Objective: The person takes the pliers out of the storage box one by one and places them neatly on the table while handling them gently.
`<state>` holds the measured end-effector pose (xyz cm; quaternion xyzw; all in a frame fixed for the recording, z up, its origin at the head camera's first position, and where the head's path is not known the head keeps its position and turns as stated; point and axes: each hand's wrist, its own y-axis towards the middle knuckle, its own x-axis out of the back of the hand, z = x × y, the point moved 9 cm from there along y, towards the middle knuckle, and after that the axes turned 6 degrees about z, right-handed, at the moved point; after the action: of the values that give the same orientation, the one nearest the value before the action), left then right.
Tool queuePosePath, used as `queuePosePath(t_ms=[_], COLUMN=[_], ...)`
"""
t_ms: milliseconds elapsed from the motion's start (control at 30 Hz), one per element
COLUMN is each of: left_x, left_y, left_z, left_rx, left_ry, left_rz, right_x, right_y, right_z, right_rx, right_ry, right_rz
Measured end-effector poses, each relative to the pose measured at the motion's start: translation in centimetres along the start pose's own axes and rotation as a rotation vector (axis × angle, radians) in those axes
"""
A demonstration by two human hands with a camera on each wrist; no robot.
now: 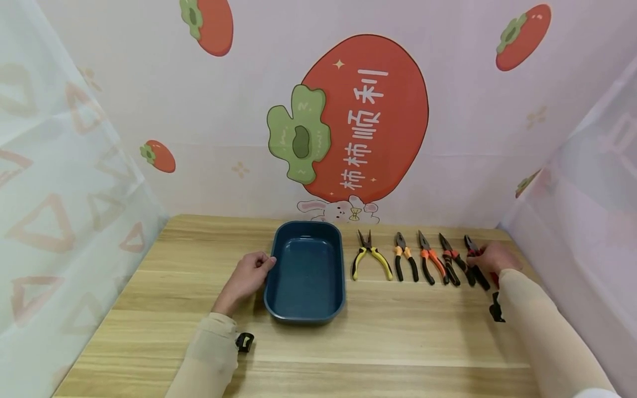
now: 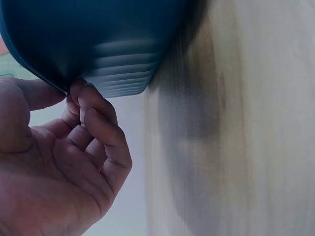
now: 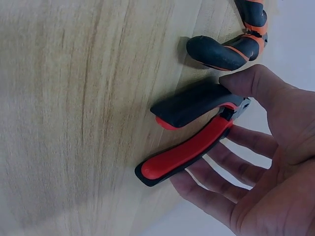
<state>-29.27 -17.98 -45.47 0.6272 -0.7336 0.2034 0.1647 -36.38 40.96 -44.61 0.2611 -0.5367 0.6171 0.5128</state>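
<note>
At the middle of the table stands a dark blue rectangular tray (image 1: pixel 304 276) with nothing in it. My left hand (image 1: pixel 249 273) pinches its left rim between thumb and fingers, as the left wrist view shows on the tray's wall (image 2: pixel 123 69). Far right, my right hand (image 1: pixel 499 258) is at red-and-black pliers (image 3: pixel 189 150) lying on the table. Its thumb presses the black side of one handle while the other fingers lie along the red handle. In the head view the hand covers part of these pliers.
Left of the right hand lie, in a row, pliers with black, orange-striped handles (image 1: pixel 450 257), long-nose pliers with orange handles (image 1: pixel 438 262), pliers with black-and-orange handles (image 1: pixel 401 242) and yellow-handled needle-nose pliers (image 1: pixel 382 263). Printed cloth walls (image 1: pixel 239 110) enclose the wooden table (image 1: pixel 398 331).
</note>
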Motion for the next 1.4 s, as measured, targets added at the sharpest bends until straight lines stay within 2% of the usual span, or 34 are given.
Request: queuePosePath(t_ms=[300, 600, 800, 1000, 1133, 1267, 1400], left_x=[0.4, 1.0, 0.8, 1.0, 1.2, 1.9, 3.3], left_y=[-0.2, -0.3, -0.3, -0.3, -0.3, -0.4, -0.8], left_z=[0.0, 0.4, 0.2, 0.3, 0.5, 0.4, -0.5], left_rx=[-0.011, 0.004, -0.005, 0.013, 0.033, 0.049, 0.011], left_ry=[-0.002, 0.0, 0.003, 0.009, 0.022, 0.092, 0.264], left_rz=[-0.012, -0.015, -0.009, -0.012, -0.011, -0.039, -0.132], right_x=[-0.1, 0.9, 1.0, 0.7, 0.5, -0.1, -1.0], right_y=[-0.7, -2.8, -3.4, -4.3, -6.0, -8.2, -10.6], right_z=[0.5, 4.3, 5.1, 6.3, 8.6, 11.4, 14.4], right_rx=[0.005, 0.118, 0.127, 0.16, 0.246, 0.347, 0.446], right_ry=[-0.009, -0.052, -0.048, -0.029, -0.022, -0.033, -0.033], right_rz=[-0.017, -0.092, -0.121, -0.165, -0.205, -0.272, -0.35])
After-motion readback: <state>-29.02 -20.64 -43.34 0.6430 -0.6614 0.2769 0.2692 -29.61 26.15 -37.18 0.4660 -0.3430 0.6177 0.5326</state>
